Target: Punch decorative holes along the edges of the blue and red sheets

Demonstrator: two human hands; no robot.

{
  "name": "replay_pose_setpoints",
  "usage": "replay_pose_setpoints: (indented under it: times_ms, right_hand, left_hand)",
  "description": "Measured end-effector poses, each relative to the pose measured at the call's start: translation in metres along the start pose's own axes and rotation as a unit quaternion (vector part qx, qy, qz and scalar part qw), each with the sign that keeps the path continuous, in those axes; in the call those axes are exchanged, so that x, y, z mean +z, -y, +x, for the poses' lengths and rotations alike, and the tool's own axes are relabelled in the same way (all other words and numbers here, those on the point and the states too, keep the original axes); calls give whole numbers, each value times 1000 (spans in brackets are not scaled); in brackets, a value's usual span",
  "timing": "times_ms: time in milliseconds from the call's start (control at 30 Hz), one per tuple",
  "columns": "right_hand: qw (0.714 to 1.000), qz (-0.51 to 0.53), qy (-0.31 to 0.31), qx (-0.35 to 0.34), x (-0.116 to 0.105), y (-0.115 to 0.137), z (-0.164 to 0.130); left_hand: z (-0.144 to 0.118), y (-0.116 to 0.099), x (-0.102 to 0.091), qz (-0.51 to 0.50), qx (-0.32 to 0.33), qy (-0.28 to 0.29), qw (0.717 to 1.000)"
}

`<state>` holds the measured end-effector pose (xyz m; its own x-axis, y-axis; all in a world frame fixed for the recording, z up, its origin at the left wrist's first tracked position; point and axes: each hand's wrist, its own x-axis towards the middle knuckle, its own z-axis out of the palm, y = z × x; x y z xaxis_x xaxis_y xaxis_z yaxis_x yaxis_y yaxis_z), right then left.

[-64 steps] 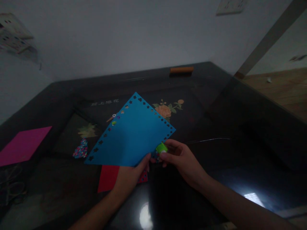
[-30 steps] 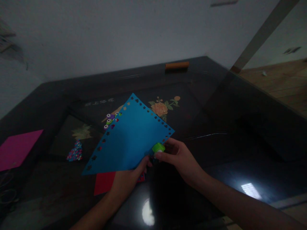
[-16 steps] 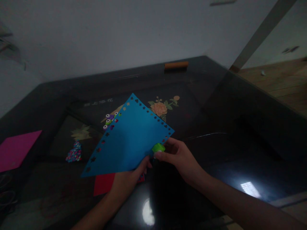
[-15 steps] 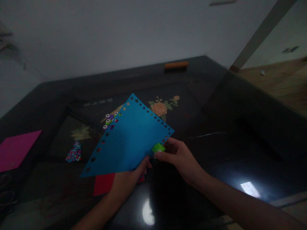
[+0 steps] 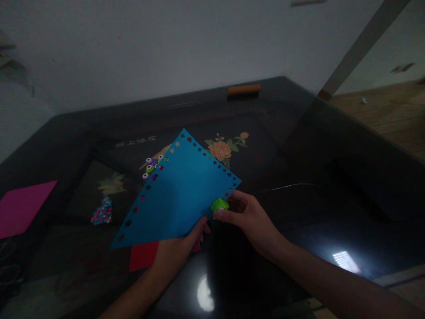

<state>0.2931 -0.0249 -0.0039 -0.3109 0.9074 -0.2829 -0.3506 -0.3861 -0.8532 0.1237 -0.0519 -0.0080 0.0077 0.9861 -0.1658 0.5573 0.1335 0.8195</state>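
blue paper sheet [image 5: 181, 190], held tilted above the dark glass table [image 5: 299, 146]: left hand [image 5: 177, 248] pinches its near edge from 6 o'clock, right hand [image 5: 250, 219] at the sheet's 4 o'clock edge, fingers closed on a small green punch [image 5: 219, 205] set against that edge. sheet square, bright blue, two upper edges lined with small punched holes. red paper [image 5: 143, 255] lies beneath at 7 o'clock, pink paper [image 5: 23, 207] well apart at 9 o'clock.
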Motion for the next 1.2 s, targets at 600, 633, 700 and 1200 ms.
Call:
replay_pose_setpoints:
  times_ms: [600,633,700,1200]
  right_hand:
    - [1000,-12,-4,-12,1,0,0]
    - [1000,-11,-4,-11,1,0,-1]
    - [1000,-9,-5,-11,1,0,-1]
    - [1000,-1,2,-13,1,0,0]
  left_hand:
    - [0,-3,0,20,14,-6,1000]
    - [0,-2,0,19,14,-7,1000]
    - [0,-2,0,17,15,-11,1000]
    - [-1,-5,0,7,11,-12,1000]
